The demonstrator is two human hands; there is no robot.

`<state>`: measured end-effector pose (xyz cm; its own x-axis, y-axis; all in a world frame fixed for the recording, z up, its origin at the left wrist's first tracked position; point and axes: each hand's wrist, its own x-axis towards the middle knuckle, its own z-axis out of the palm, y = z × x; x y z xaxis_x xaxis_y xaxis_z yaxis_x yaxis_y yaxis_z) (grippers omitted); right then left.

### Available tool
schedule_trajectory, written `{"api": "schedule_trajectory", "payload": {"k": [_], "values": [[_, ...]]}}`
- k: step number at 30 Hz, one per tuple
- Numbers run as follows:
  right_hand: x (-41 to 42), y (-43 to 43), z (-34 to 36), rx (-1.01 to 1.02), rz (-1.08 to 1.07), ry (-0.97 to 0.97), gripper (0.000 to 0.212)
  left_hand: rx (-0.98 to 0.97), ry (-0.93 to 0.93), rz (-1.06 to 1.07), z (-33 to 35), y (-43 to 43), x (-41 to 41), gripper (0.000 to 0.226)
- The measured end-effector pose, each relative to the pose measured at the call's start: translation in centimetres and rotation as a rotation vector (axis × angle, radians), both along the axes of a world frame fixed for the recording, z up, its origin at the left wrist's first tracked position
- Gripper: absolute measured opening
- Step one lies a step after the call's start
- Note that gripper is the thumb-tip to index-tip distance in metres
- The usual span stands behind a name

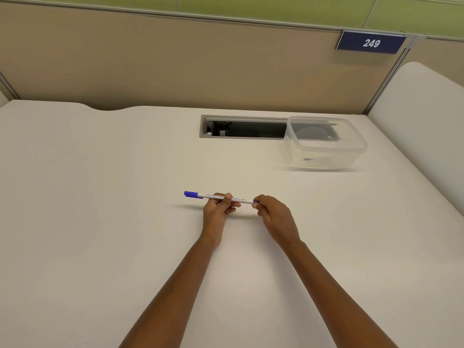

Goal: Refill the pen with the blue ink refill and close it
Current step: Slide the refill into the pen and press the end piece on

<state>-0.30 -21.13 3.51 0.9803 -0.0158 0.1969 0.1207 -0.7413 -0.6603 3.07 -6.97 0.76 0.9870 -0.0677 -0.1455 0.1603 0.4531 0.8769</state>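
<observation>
While the left hand (pixel 218 206) pinches the middle of the pen (pixel 221 197), the right hand (pixel 272 211) grips its tip end, just above the desk (pixel 100 197). It is a slim white barrel with a blue cap; a clear plastic tub (pixel 324 144) sits well apart.

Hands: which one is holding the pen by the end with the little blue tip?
The right hand pinches the pen at its blue-tipped end; the left hand grips the white middle, nearer the blue cap.

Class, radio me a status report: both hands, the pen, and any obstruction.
Left hand gripping white pen with blue cap mid-barrel. Right hand pinching its blue-tipped end. Clear plastic container far right, not obstructing.
</observation>
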Motion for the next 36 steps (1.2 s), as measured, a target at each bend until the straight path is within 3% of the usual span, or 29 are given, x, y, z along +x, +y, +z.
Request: {"api": "schedule_trajectory", "payload": {"k": [3,9,13,15,18,21,23,30,36], "values": [[0.1,0.1,0.1,0.103,-0.012,0.05,0.015,0.005,-0.01,-0.015,-0.1,0.1,0.1,0.018],[0.6,0.4,1.1,0.392,-0.075,0.268,0.04,0.045,-0.028,-0.043,-0.2,0.2,0.1,0.019],[1.2,0.5,2.0,0.79,-0.124,0.569,0.039,0.069,-0.037,-0.048,-0.1,0.1,0.1,0.018],[1.1,0.5,2.1,0.888,-0.121,0.64,0.04,0.056,-0.03,-0.038,-0.2,0.1,0.1,0.017],[0.8,0.7,2.0,0.735,-0.132,0.524,0.041,0.014,-0.013,-0.007,-0.1,0.2,0.1,0.017],[0.4,0.3,1.4,0.42,-0.126,0.269,0.025,-0.02,0.005,0.014,0.0,0.1,0.0,0.017],[0.2,0.1,1.2,0.322,-0.064,0.193,0.015,-0.028,0.013,0.023,0.0,0.1,0.0,0.017],[-0.1,-0.2,1.3,-0.136,0.048,-0.04,0.015,-0.032,0.009,0.0,0.0,0.3,0.0,0.017],[0.4,0.3,1.5,-0.084,0.017,-0.023,0.013,-0.041,-0.003,-0.008,-0.1,0.3,0.0,0.018]]}}
